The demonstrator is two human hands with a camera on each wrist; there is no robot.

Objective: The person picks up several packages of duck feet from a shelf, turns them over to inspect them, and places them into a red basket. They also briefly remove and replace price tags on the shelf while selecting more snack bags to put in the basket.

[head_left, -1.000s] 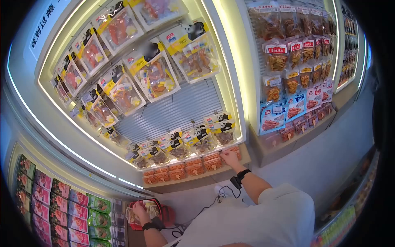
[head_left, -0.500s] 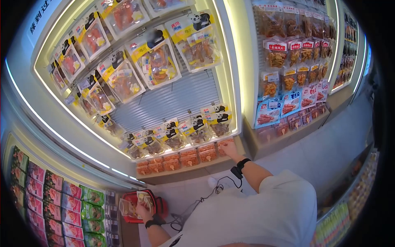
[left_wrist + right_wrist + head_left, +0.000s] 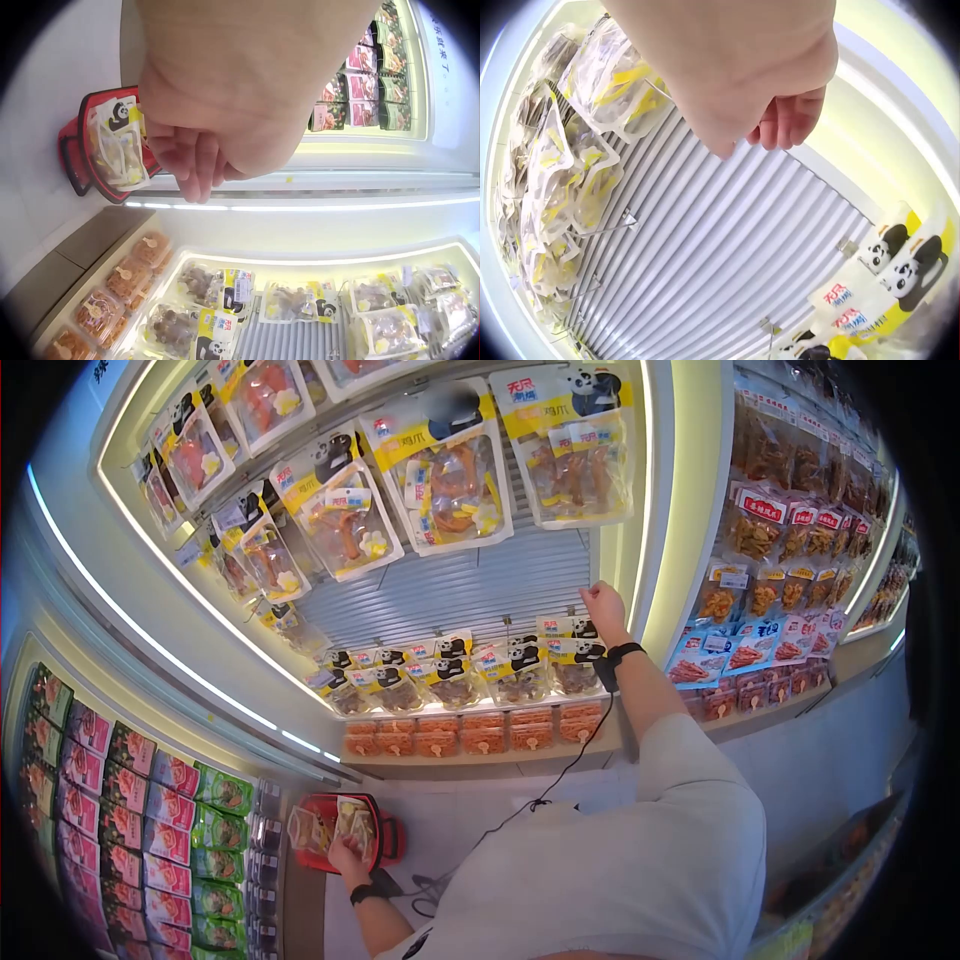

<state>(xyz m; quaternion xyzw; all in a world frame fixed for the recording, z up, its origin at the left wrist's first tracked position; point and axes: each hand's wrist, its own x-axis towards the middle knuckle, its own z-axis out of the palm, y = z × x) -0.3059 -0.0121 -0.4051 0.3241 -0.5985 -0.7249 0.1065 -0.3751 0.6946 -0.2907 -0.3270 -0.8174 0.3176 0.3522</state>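
In the head view my left hand (image 3: 347,860) is at the near side of a red shopping basket (image 3: 392,838) with its fingers curled at the handle, which the hand itself hides. Inside lie panda-printed snack packs (image 3: 355,825). The left wrist view shows those curled fingers (image 3: 196,161) beside the basket (image 3: 71,161). My right hand (image 3: 603,610) is raised before the ribbed back panel (image 3: 430,585), above the low row of panda packs (image 3: 575,660) and beneath a large hanging chicken-feet pack (image 3: 575,465). Its fingers (image 3: 787,120) bend loosely, and nothing shows between them and the thumb.
Metal hooks (image 3: 630,220) jut from the panel. Clear boxes of orange snacks (image 3: 437,735) line the ledge below. Coloured pouches (image 3: 170,810) fill the left shelf, and more bags (image 3: 760,540) hang at the right. A black cable (image 3: 555,792) runs from my right wrist.
My right hand has left the boxes at the ledge's right end and risen to the panel. The left hand stays with the basket, while the view has shifted so the right shelf lies farther right.
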